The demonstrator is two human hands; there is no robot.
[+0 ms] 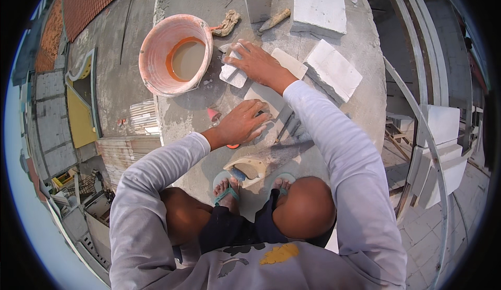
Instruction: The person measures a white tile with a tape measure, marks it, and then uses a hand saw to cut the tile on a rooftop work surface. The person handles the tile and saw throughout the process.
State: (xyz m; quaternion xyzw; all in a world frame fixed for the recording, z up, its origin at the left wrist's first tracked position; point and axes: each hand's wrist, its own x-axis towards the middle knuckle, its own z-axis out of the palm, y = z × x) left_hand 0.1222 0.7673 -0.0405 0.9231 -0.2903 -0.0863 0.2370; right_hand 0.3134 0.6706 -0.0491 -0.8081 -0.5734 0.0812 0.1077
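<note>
My right hand (253,63) grips a small white block piece (231,76) just right of a pinkish bucket (151,60) with grey liquid inside. My left hand (242,123) is below it, fingers apart, over or touching a light flat block (263,97); I cannot tell which. Under and beside that hand lie a small pink object (213,113), grey tools (287,125) and a pale handsaw (271,157) with a holed handle near my feet. Another pale flat block (289,63) lies under my right wrist, beside a larger rough white block (331,71).
White blocks (318,3), a wooden-handled tool (274,21) and a crumpled rag (227,23) lie at the back of the concrete slab (180,123). Drops beyond both slab edges show roofs (94,0) left and metal rails (425,45) with stacked blocks (438,123) right.
</note>
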